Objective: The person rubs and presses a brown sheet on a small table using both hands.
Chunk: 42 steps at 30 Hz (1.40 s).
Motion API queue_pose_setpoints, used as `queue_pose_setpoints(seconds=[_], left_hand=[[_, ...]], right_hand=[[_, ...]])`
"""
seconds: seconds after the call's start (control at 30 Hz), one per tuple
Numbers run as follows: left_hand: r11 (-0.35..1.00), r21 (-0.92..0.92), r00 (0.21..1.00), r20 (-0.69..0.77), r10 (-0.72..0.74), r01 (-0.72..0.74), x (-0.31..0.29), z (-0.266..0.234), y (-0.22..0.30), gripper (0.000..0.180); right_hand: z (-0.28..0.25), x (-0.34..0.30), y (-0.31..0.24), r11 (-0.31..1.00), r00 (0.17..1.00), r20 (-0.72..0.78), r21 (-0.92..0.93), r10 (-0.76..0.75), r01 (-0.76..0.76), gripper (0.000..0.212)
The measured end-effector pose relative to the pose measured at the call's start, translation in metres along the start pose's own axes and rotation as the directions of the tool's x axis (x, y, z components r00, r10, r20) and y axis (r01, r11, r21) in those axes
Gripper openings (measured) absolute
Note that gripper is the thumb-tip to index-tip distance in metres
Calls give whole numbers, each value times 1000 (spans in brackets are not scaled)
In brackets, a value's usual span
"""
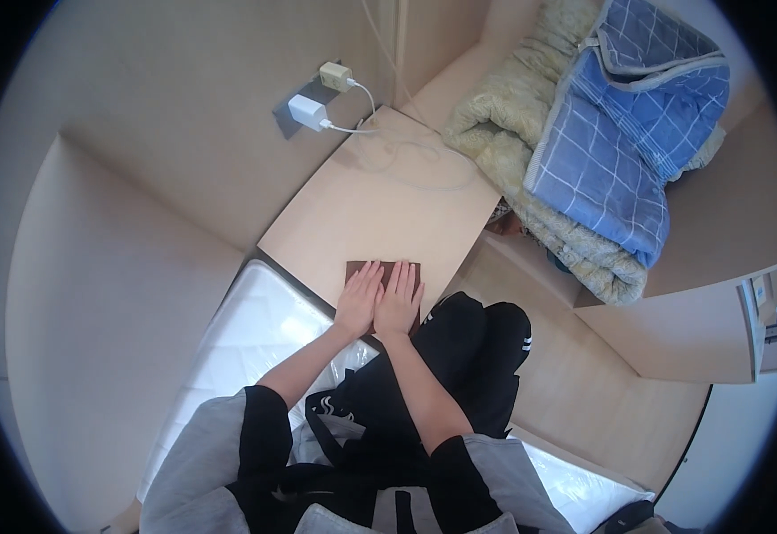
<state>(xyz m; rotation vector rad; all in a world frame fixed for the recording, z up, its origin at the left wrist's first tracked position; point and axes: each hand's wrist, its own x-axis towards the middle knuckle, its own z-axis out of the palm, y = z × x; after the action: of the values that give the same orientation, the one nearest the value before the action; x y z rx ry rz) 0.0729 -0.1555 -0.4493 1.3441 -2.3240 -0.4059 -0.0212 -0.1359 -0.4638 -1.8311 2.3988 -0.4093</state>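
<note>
Brown sheet (387, 270) lies at the desk's (353, 205) near corner, long axis hidden, directly under left hand (361, 298) and right hand (398, 303), equally near; each grip is flat, fingers outstretched, clasping nothing

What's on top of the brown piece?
The left hand and right hand lie on the brown piece; the surface beneath them is covered and cannot be seen.

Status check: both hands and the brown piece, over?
Left hand, right hand: grip open, both flat on brown piece. It lies at table's near edge. Cable farther back, apart.
</note>
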Motion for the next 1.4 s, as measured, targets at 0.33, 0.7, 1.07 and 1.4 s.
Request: queue_pose_setpoints(seconds=[0.33, 0.7, 1.07, 1.4], left_hand=[[998, 2, 996, -73, 60, -60, 73, 6, -26, 41], [998, 38, 998, -52, 42, -40, 117, -6, -49, 40], [991, 6, 985, 111, 135, -136, 31, -55, -46, 48], [994, 8, 992, 65, 111, -112, 41, -58, -59, 45]], right_hand=[[5, 76, -2, 998, 986, -163, 40, -34, 41, 60], [6, 129, -12, 991, 977, -179, 46, -117, 127, 57], [-23, 31, -44, 988, 989, -120, 119, -81, 95, 55], [-18, 43, -63, 999, 995, -95, 7, -38, 39, 57]])
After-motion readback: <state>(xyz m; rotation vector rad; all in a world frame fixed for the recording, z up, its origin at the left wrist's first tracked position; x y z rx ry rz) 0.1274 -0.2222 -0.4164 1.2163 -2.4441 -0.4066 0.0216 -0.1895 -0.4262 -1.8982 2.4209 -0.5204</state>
